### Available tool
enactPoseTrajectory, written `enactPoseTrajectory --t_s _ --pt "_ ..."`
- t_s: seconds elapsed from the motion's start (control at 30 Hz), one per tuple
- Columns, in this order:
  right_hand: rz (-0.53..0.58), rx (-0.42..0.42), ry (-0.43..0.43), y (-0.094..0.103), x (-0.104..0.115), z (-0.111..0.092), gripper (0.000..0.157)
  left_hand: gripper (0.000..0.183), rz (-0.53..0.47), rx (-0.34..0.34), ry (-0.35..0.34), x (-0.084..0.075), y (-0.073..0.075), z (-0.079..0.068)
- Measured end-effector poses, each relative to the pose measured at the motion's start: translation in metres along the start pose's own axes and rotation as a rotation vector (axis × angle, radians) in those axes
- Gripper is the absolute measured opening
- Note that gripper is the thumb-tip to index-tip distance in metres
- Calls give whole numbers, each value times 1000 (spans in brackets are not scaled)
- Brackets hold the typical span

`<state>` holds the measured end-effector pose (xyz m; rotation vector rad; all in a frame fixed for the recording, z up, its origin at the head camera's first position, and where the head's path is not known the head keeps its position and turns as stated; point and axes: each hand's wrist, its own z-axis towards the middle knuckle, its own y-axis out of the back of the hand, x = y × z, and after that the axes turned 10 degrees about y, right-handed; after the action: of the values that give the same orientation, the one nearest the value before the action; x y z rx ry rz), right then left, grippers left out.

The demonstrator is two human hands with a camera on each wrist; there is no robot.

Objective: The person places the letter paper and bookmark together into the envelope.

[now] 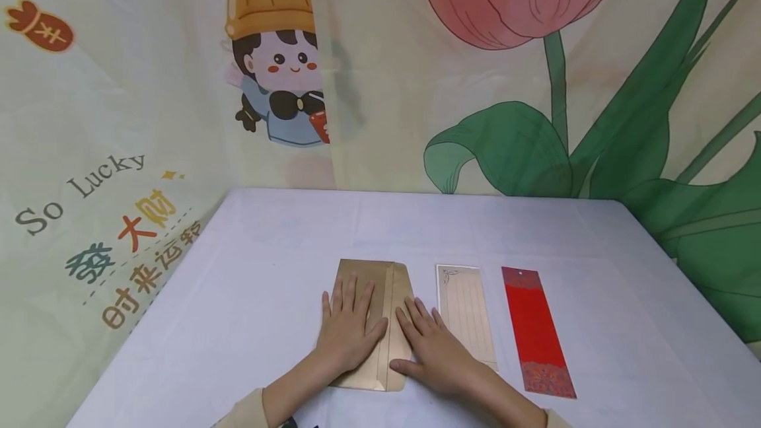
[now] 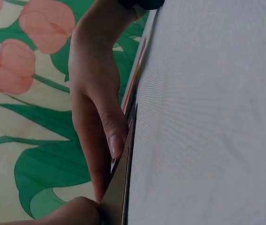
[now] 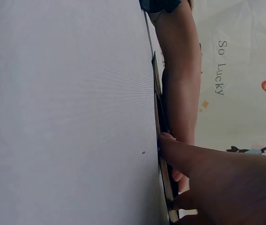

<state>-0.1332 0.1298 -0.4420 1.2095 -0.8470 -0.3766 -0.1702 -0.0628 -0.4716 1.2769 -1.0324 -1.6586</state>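
Observation:
A gold-brown paper envelope (image 1: 383, 283) lies flat on the white table, a long folded flap running down its right side. My left hand (image 1: 347, 335) rests palm down on its left part with the fingers spread. On the flap's right edge lie the straight fingers of my right hand (image 1: 436, 352), its thumb pointing left over the lower part. In the left wrist view the envelope's edge (image 2: 118, 190) rises thinly off the cloth beneath the fingertips. The right wrist view has my right thumb (image 3: 170, 145) touching that thin edge.
To the right of the envelope lies a cream lined sheet (image 1: 466, 309), its lower left partly behind my right hand. Farther right is a red paper strip (image 1: 538, 325) with patterned ends and a small hole at the top. Printed cloth (image 1: 380, 84) hangs behind the table.

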Motion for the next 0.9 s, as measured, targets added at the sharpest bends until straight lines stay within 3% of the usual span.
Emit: enactPoseTrajectory --t_s 0.07,0.2,0.3,0.43,0.5,0.63,0.8,0.9 --pt "65 -65 -52 0 -1 2 74 69 -28 -5 7 0 0 1" --pt "241 -283 -214 3 -7 10 56 68 -109 -12 34 -1 3 2" --pt "446 -359 -270 6 -15 17 40 67 -154 -26 52 -1 4 3" --pt "854 -251 -233 8 -26 22 34 67 -178 -44 60 -1 5 3" --pt "979 -178 -212 7 -29 23 35 67 -182 -46 63 0 5 3" --pt "1052 -125 -198 5 -28 23 42 68 -180 -42 75 1 4 3" --pt "1148 -153 -238 6 -26 20 48 71 -197 -45 91 0 6 4" --pt "1144 -171 -241 6 -27 18 52 75 -198 -53 114 -1 8 5"
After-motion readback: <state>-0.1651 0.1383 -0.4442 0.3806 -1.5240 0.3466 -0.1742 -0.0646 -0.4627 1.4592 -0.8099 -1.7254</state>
